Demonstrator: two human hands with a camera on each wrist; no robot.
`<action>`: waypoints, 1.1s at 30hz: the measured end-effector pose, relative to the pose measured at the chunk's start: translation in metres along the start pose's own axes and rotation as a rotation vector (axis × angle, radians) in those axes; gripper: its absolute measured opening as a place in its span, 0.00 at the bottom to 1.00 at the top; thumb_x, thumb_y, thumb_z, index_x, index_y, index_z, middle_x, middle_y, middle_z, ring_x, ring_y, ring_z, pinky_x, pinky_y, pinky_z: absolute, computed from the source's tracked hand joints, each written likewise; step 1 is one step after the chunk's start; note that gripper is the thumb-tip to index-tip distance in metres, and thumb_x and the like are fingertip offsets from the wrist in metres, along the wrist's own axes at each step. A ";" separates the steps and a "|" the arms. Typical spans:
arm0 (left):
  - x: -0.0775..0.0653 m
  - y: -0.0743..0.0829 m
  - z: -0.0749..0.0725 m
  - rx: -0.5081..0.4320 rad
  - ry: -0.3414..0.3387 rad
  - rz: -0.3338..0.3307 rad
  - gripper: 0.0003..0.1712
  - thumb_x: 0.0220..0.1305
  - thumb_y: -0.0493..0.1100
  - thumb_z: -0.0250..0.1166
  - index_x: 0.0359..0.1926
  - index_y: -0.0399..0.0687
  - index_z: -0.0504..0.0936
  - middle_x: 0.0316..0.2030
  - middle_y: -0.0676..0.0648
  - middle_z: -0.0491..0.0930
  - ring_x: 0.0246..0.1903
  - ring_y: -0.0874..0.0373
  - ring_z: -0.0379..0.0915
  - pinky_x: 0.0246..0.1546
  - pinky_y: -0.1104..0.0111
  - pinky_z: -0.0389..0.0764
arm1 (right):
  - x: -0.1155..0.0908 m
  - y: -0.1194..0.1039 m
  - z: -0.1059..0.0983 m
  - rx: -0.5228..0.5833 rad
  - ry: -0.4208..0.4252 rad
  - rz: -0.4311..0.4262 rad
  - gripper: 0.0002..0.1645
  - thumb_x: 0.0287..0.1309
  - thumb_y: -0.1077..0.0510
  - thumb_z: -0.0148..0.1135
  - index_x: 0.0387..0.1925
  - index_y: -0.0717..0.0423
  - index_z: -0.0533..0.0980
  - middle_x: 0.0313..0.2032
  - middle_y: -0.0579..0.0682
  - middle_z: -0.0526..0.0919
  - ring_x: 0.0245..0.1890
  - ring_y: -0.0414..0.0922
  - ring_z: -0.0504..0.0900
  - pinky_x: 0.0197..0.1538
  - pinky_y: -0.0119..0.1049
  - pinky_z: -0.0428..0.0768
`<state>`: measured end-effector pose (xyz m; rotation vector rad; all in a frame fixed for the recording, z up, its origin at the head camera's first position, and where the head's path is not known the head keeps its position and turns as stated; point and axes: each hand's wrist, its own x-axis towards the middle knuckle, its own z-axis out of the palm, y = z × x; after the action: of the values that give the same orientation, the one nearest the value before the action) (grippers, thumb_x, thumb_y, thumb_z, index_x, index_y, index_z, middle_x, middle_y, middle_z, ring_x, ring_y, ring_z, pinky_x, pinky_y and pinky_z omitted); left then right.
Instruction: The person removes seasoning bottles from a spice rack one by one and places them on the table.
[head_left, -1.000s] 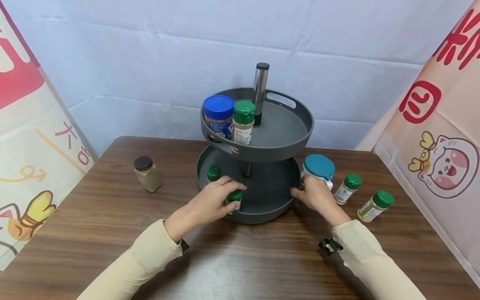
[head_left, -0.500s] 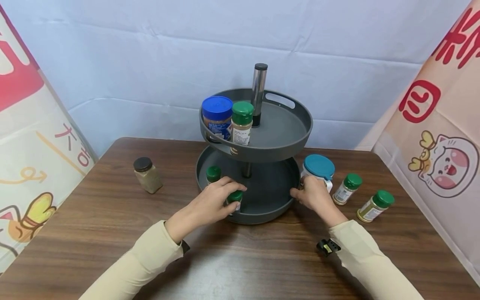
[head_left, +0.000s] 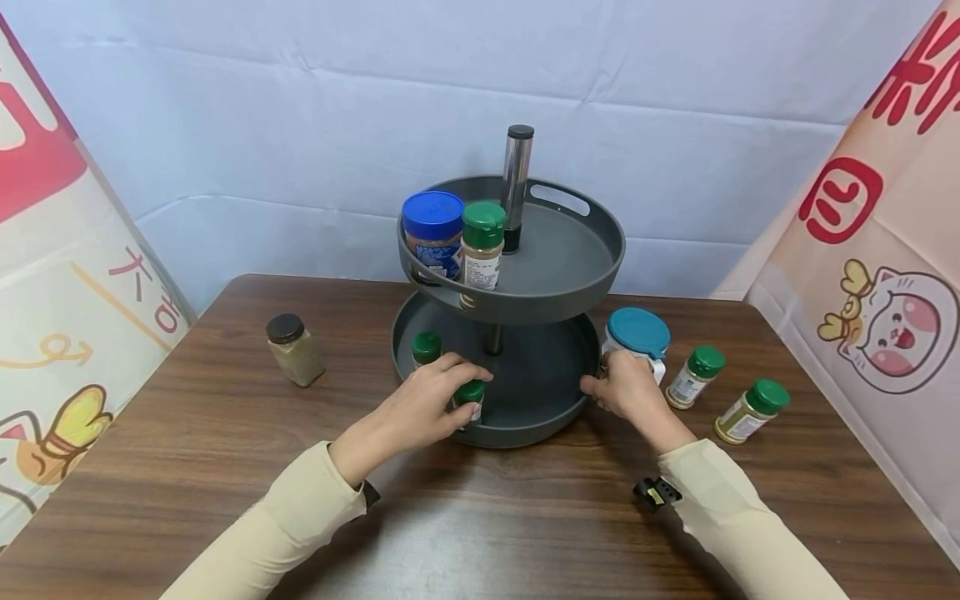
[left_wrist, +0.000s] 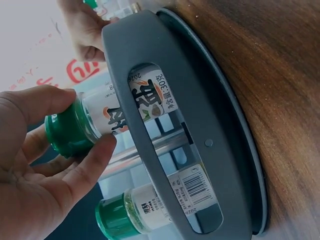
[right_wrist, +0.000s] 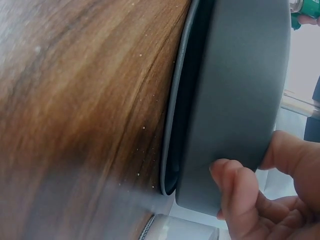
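My left hand [head_left: 420, 408] holds a green-capped spice jar [left_wrist: 67, 129] with thumb and fingers around its cap and neck. The jar stands at the front left inside the lower tray [head_left: 525, 435] of a grey two-tier turntable; its white label shows through the handle slot in the left wrist view. Another green-capped spice jar [head_left: 427, 347] stands behind it on the same tier, partly hidden by my hand. My right hand [head_left: 633, 390] pinches the lower tray's right rim, thumb on the inside and curled fingers against the outer wall [right_wrist: 235, 100].
On the upper tray [head_left: 547, 308] stand a blue-lidded jar [head_left: 433, 225] and a green-capped spice jar [head_left: 482, 242]. A blue-lidded white container [head_left: 637, 332] is just behind my right hand. Two spice jars [head_left: 693, 377] stand farther right, and a black-capped jar [head_left: 296, 354] stands left.
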<state>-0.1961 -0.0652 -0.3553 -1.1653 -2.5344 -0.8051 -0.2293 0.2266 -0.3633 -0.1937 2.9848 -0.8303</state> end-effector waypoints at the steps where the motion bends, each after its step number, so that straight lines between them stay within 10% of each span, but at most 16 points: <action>1: 0.000 0.000 0.000 0.000 0.000 -0.001 0.19 0.54 0.39 0.64 0.50 0.45 0.76 0.42 0.44 0.75 0.34 0.61 0.69 0.31 0.64 0.79 | 0.000 0.000 0.000 0.002 0.000 0.002 0.12 0.52 0.57 0.57 0.20 0.62 0.73 0.11 0.49 0.76 0.12 0.43 0.73 0.17 0.37 0.72; 33: 0.010 0.010 -0.039 0.011 0.097 0.017 0.19 0.54 0.40 0.65 0.49 0.45 0.77 0.40 0.46 0.74 0.30 0.62 0.68 0.26 0.69 0.77 | 0.000 -0.001 0.002 0.025 0.013 0.005 0.12 0.52 0.57 0.58 0.20 0.62 0.73 0.11 0.50 0.75 0.12 0.43 0.73 0.17 0.37 0.72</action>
<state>-0.1953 -0.0761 -0.3157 -1.1150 -2.4438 -0.8221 -0.2291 0.2248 -0.3646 -0.1800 2.9839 -0.8710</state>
